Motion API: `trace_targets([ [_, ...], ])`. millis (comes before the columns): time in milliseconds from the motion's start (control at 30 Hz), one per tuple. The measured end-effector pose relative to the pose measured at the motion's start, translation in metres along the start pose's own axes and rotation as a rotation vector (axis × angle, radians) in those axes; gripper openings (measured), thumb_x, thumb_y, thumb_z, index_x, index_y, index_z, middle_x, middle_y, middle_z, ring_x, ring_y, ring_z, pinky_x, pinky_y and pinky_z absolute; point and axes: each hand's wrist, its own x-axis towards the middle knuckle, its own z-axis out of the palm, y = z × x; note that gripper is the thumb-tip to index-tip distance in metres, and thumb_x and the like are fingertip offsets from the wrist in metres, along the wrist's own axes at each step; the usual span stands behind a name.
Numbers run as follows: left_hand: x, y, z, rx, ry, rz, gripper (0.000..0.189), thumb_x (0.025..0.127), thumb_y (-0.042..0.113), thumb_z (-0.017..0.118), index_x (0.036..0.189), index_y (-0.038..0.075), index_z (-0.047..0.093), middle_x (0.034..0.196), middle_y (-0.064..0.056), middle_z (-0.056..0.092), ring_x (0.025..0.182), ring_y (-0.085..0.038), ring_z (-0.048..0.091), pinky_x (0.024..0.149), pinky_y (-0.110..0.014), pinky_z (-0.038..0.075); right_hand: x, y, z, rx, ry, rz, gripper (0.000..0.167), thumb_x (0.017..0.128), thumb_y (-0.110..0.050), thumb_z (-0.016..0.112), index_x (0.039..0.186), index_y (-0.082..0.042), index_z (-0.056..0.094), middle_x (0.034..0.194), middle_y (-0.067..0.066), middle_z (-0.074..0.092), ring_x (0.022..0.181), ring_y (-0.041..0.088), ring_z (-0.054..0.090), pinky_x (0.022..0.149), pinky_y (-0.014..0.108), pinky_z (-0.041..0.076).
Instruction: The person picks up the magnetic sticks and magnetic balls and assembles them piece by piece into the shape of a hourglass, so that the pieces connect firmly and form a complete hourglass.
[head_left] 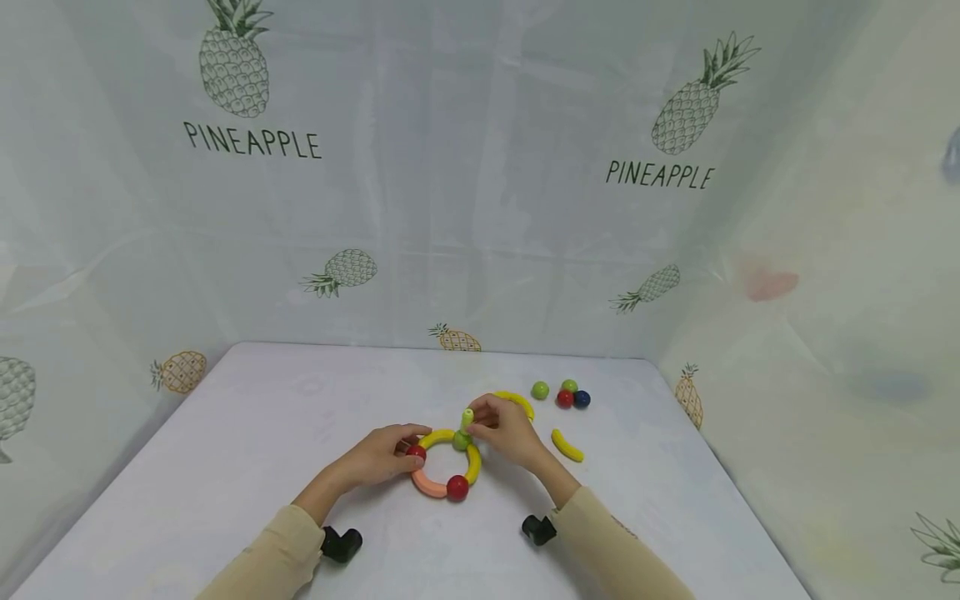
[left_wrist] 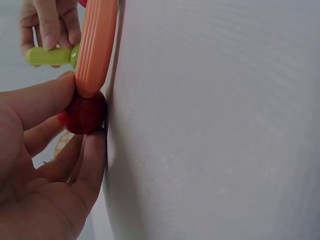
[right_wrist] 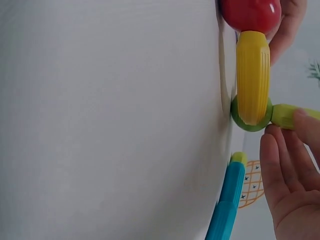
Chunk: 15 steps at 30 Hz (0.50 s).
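Curved rods and balls join in a ring flat on the table. It has a yellow rod (head_left: 436,437) at the back, a second yellow rod (right_wrist: 253,70) on the right and an orange rod (left_wrist: 97,45) at the front left. My left hand (head_left: 381,457) pinches the red ball (left_wrist: 85,115) on the ring's left side between thumb and fingers. My right hand (head_left: 512,431) pinches a short light green rod (head_left: 467,419), which stands upright on the green ball (right_wrist: 252,120) at the back of the ring. Another red ball (head_left: 457,488) forms the front corner.
Right of the ring lie a curved yellow rod (head_left: 567,446) and, partly behind my right hand, another yellow rod (head_left: 517,400). Several loose balls, including a dark blue ball (head_left: 582,399), sit at the back right. Blue rods (right_wrist: 227,200) show in the right wrist view.
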Motion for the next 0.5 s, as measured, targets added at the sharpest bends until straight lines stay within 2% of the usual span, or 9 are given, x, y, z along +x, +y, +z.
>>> trace_targets([
  [233,-0.0007,-0.0004,-0.0016,-0.014,-0.023,0.006,0.058,0.094,0.026,0.082,0.147,0.018,0.063,0.125,-0.003,0.068,0.112,-0.022,0.063,0.097,-0.048,0.057,0.0022,-0.0026,0.0029,-0.047,0.013,-0.022,0.026,0.098,-0.014,0.079,0.122,-0.016,0.07,0.107,-0.003,0.075,0.098,0.014,0.072,0.089,0.028,0.061],
  [500,-0.0029,-0.0046,-0.003,-0.042,-0.047,0.025,0.051,0.1,0.035,0.074,0.146,0.018,0.063,0.13,-0.003,0.067,0.109,-0.018,0.065,0.085,-0.038,0.057,0.009,-0.0035,0.0088,-0.076,0.013,-0.024,0.031,0.098,-0.016,0.079,0.127,-0.017,0.069,0.104,-0.004,0.075,0.096,0.012,0.072,0.087,0.026,0.061],
])
